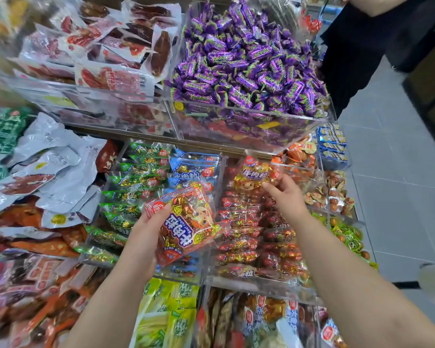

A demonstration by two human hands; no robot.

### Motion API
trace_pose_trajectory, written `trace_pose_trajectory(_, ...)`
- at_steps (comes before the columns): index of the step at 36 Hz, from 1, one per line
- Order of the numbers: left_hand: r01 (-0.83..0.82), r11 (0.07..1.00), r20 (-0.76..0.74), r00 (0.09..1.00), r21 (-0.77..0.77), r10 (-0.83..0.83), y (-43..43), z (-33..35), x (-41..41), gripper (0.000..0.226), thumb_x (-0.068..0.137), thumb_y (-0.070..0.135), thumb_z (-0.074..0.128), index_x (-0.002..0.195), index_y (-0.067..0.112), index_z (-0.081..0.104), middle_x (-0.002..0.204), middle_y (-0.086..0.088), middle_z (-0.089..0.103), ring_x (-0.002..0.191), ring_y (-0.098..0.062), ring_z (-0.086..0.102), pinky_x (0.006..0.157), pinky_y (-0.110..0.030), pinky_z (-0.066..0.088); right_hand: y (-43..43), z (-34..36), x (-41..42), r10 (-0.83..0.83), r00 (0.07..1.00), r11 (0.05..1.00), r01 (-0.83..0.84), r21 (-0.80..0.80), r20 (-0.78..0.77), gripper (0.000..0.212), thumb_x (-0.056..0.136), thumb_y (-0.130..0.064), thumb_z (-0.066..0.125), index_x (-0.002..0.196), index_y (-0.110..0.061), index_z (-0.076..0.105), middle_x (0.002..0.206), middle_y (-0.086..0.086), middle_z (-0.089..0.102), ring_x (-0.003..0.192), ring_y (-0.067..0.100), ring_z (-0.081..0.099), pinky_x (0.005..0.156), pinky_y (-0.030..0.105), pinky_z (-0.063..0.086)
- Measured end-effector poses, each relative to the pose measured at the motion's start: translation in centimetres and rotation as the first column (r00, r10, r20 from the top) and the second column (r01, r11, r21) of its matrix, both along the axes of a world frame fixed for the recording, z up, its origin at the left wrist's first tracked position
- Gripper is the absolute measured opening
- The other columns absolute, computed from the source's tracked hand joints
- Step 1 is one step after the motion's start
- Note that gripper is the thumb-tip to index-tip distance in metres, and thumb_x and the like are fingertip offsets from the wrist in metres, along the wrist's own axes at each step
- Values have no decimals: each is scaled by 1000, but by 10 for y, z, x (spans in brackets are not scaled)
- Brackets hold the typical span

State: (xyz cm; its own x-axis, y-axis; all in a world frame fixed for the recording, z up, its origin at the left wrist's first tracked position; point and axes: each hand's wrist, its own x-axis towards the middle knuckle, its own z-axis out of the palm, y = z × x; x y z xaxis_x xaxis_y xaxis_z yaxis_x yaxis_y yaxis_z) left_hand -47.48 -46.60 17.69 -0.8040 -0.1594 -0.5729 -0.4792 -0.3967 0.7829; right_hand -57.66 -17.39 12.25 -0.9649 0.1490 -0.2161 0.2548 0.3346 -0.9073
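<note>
the left hand grips a red bag of beef cubes, thumb curled over its top edge, above the clear bins. farther on, the right hand pinches a second, orange bag over the bin of red packs. beyond, purple candies heap in a clear acrylic bin.

Tilted red snack bag, upright orange snack bag

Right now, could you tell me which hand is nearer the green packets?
Left. The left hand, holding a red bag, is just beside the green packets; the right hand pinches a yellow bag farther right.
</note>
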Motion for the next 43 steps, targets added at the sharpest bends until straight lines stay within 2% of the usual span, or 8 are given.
trace_pose_trajectory(5, 12, 999, 7, 1000, -36, -12, 0, -2, -1, 22, 90, 39, 62, 108, 26, 62, 95, -3, 76, 82, -23, 74, 66, -39, 58, -2, -4, -2, 53, 998, 992, -55, 116, 16, 22, 87, -35, 65, 105, -33, 54, 89, -19, 53, 84, 4, 51, 71, 18, 39)
trace_pose_trajectory(10, 5, 999, 4, 1000, -48, -4, 2, -2, -1, 27, 90, 38, 62, 112, 24, 62, 97, -5, 76, 83, -24, 74, 64, -39, 58, -13, -2, -12, 122, 992, 932, -128, 339, 40, 39, 87, -38, 65, 117, -16, 57, 101, -8, 56, 93, 14, 52, 79, 27, 41)
trace_pose_trajectory(17, -6, 999, 6, 1000, -40, 6, 4, 0, -2, 29, 90, 38, 61, 116, 22, 61, 96, -5, 76, 81, -23, 74, 64, -37, 58, -20, 0, -17, 121, 979, 838, -189, 512, 164, 32, 87, -41, 64, 85, -11, 54, 80, 5, 62, 69, 20, 57, 53, 28, 40)
trace_pose_trajectory(21, 6, 999, 8, 1000, -39, -6, 4, 2, -2, 29, 90, 37, 61, 115, 22, 61, 96, -5, 76, 81, -22, 74, 64, -36, 58, -19, 5, -19, 89, 978, 823, -179, 540, 188, 41, 86, -43, 64, 107, -9, 59, 95, 4, 61, 79, 19, 53, 71, 29, 44)
trace_pose_trajectory(25, 23, 999, 12, 1000, -28, -22, 2, 2, 0, 23, 91, 37, 60, 111, 25, 63, 98, -3, 76, 83, -22, 74, 63, -36, 57, -22, 3, -12, 69, 985, 791, -151, 592, 159, 32, 85, -43, 65, 92, -15, 52, 94, 4, 63, 78, 20, 55, 66, 29, 43)
trace_pose_trajectory(29, 42, 999, 10, 999, -22, -41, 0, 2, 2, 27, 91, 38, 60, 115, 26, 61, 99, -3, 75, 86, -23, 73, 67, -39, 57, -39, 6, -9, -3, 991, 924, -50, 380, 137, 68, 68, -56, 75, 114, -12, 48, 104, 2, 60, 91, 20, 57, 73, 30, 46)
trace_pose_trajectory(32, 54, 998, 3, 999, -18, -54, -1, 3, 2, 24, 91, 39, 59, 112, 27, 61, 99, -2, 75, 84, -21, 74, 65, -36, 57, -54, 11, -9, -214, 970, 950, 179, 254, 117, 108, 61, -66, 73, 139, -5, 27, 136, 10, 38, 124, 26, 41, 101, 39, 39)
trace_pose_trajectory(43, 49, 999, 12, 999, -23, -49, 1, 6, -1, 30, 90, 39, 61, 117, 25, 59, 96, -2, 76, 81, -21, 74, 60, -34, 58, -76, -5, -14, -286, 955, 942, 266, 204, 74, 115, 67, -51, 79, 145, -20, 1, 151, 7, 14, 139, 27, 21, 111, 37, 27)
